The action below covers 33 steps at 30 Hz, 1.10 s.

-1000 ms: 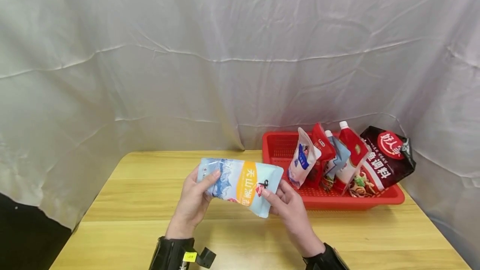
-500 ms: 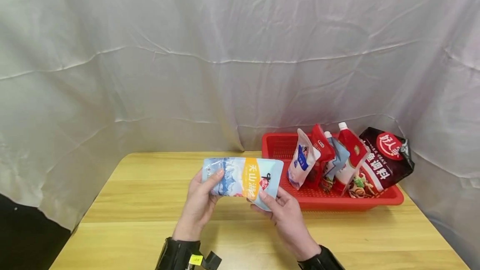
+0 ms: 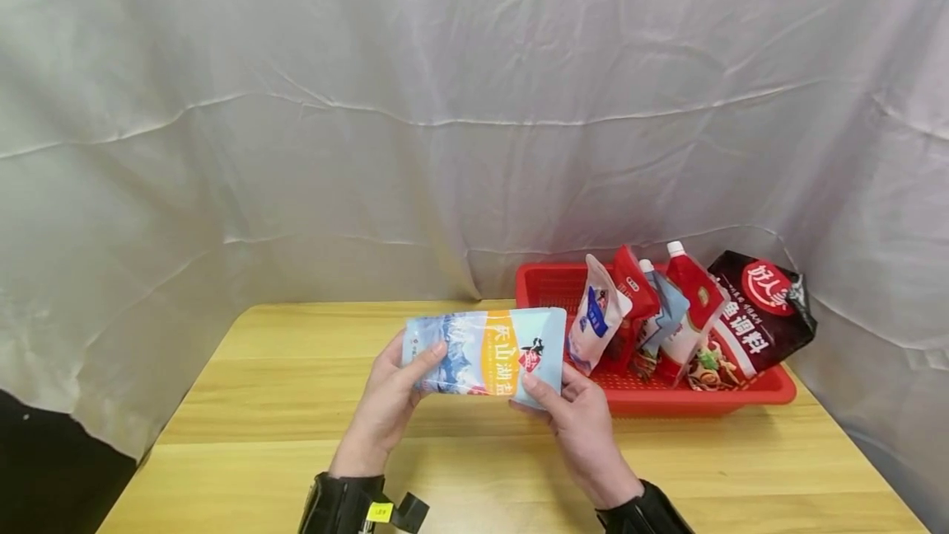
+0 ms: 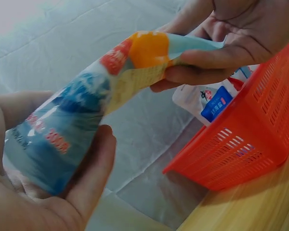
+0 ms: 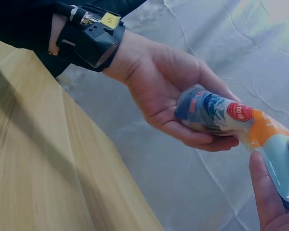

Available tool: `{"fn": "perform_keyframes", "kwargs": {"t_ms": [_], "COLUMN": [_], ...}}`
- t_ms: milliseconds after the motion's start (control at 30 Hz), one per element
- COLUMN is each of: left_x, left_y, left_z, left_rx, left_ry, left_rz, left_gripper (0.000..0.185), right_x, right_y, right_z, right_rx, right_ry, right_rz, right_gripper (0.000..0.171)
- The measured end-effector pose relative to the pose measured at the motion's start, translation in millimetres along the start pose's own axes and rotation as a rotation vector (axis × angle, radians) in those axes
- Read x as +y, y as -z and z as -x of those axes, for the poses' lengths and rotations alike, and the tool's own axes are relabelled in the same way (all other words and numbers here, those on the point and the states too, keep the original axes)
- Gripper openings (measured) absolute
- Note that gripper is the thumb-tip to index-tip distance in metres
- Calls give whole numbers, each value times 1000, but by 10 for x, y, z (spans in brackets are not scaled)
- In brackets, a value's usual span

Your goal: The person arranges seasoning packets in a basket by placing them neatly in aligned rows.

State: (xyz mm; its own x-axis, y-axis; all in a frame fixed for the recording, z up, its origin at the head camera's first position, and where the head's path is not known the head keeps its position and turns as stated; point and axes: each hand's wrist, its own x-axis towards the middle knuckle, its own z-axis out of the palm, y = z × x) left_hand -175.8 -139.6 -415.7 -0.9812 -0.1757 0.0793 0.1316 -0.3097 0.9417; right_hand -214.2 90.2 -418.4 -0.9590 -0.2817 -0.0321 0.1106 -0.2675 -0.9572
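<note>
Both hands hold a light blue bag of salt (image 3: pixel 467 353) sideways above the table, its front with snowy mountains and an orange band facing the head camera. My left hand (image 3: pixel 387 402) grips the bottom end, thumb on the front and fingers behind. At the top end my right hand (image 3: pixel 582 427) pinches a corner between thumb and fingers. In the left wrist view the bag (image 4: pixel 82 110) looks bent between the hands. Seen from the right wrist, the left hand (image 5: pixel 164 91) cups the bag's thicker end.
A red plastic basket (image 3: pixel 697 404) stands at the table's right rear. It holds a white-and-blue bag (image 3: pixel 593 324), a red pouch (image 3: pixel 636 295), two capped spout pouches and a large dark seasoning bag (image 3: pixel 764 303). A grey cloth hangs behind the wooden table (image 3: pixel 267 402).
The bag has turned from a slant to nearly level, with its top end raised. My right hand shifted inward along the bag's lower edge, then back out to the corner.
</note>
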Motion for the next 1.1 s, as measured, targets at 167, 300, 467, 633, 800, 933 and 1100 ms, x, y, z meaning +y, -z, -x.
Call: {"fn": "perform_keyframes", "kwargs": {"t_ms": [167,300,467,633,800,933,1100], "left_x": [-8,-16,-6,17,31,32,10], "left_y": [37,68,114,172,182,162,121], "left_z": [-9,-9,-8,14,26,34,40], "left_rx": [-24,-46,-99,-199,-290,-329,-363], "left_ry": [36,28,13,-25,-47,-30,2], "left_rz": [-34,-21,-77,-271,-381,-437,-460], "left_gripper": [43,40,41,45,49,53,56], "right_x": [-47,-99,-156,-201,-238,-256,-263], "right_y": [43,93,146,186,213,236,255], "right_z": [2,-1,-4,-5,-9,-12,-19], "right_rx": [4,-15,-73,-103,-124,-156,-196], "right_ry": [-11,-9,9,2,-1,3,-6], "right_rz": [-18,-12,37,121,208,247,267], "right_gripper": [45,44,46,47,47,49,54]}}
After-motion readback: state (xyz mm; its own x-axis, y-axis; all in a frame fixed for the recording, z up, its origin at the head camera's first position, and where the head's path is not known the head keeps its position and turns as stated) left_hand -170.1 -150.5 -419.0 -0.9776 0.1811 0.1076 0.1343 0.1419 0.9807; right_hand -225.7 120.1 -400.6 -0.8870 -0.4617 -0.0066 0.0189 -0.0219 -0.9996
